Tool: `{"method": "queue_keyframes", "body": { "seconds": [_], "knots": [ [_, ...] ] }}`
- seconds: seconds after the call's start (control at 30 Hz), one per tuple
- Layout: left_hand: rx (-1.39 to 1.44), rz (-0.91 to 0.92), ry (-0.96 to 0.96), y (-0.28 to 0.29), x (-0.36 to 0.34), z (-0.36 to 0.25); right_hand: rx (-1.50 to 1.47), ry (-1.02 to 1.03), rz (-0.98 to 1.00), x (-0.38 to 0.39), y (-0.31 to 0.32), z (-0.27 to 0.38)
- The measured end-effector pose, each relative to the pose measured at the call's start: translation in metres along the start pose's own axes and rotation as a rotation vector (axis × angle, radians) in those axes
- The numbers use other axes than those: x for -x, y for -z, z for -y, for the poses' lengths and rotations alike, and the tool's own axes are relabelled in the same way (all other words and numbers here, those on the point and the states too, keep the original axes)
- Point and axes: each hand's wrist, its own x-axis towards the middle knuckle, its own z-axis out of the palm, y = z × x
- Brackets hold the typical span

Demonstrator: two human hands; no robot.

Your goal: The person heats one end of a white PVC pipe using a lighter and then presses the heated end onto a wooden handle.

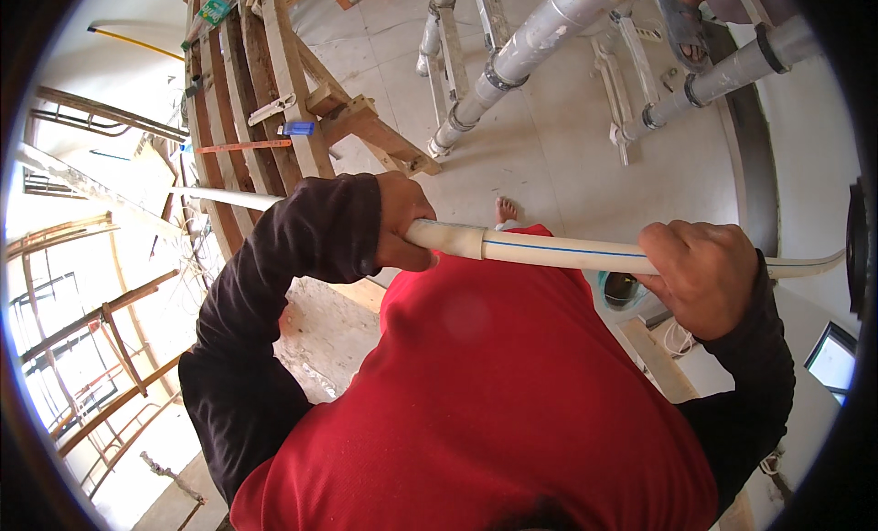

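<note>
The left hand (402, 222) is closing around the cream pipe (562, 249), its fingers going over the far side and its thumb lying along the near underside, just beside the thicker sleeve-like section (448, 238). The left forearm is reaching across from the left, its elbow bending outward and its dark cuff covering part of the pipe. The right hand (700, 275) is wrapping the same pipe farther right, knuckles facing up, fingers curling over the top and thumb tucking beneath; its elbow is bending out too. The pipe is running roughly level in front of the red shirt (512, 366), its blue stripe facing up between the hands. On the left it is passing across the view of the plank bench (282, 39), whether touching I cannot tell. On that bench a small blue item (298, 128), an orange strip (242, 147) and a green-labelled bottle (212, 17) are lying. Beyond the hands, thick grey tubes (540, 37) are taking up much of the tiled floor (384, 74). At upper right another person's sandalled foot (688, 28) is showing, and a dark bucket (620, 290) is sitting partly behind the pipe and right hand
</note>
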Motion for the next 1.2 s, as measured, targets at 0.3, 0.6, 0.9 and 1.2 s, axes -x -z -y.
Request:
{"method": "queue_keyframes", "body": {
  "seconds": [0.3,0.6,0.9,1.2],
  "knots": [
    [0.074,-0.092,-0.06,-0.013,0.019,0.072,0.114,-0.272,-0.358,0.048,-0.005,-0.08],
    [0.082,-0.562,-0.396,0.014,0.063,0.026,-0.019,-0.243,-0.215,0.003,-0.031,-0.057],
    [-0.191,-1.088,-0.334,-0.012,0.113,-0.011,-0.148,-0.148,-0.039,-0.047,-0.092,-0.046],
    [-0.319,-1.315,-0.352,-0.04,0.12,-0.003,-0.352,-0.059,0.032,-0.091,-0.143,-0.027]
  ]
}}
